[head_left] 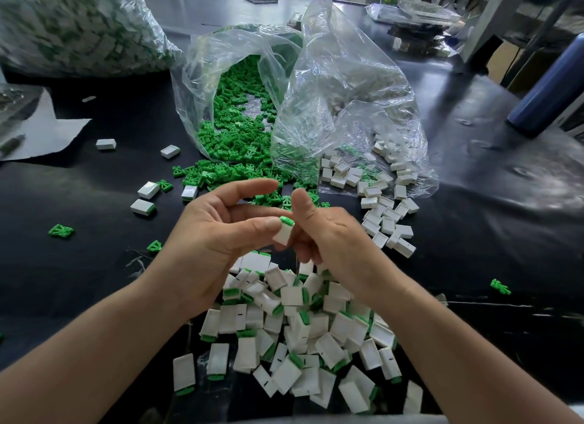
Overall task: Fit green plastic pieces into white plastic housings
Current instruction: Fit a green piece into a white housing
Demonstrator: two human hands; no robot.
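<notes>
A white housing (283,233) with a green piece (287,220) at its top sits between my two hands above the table's middle. My left hand (215,231) presses its thumb tip on the green piece. My right hand (322,231) holds the housing with its curled fingers, thumb raised. Loose green pieces (240,158) spill from a clear bag (227,85) behind my hands. Empty white housings (385,202) lie to the right under another clear bag (347,85). A pile of housings with green pieces fitted (300,338) lies below my hands.
A big filled bag (79,28) stands at the far left. A dark blue bottle (550,88) stands at the right. White paper (41,133) lies at the left. Stray housings (145,196) and green pieces (61,231) dot the black table (94,265).
</notes>
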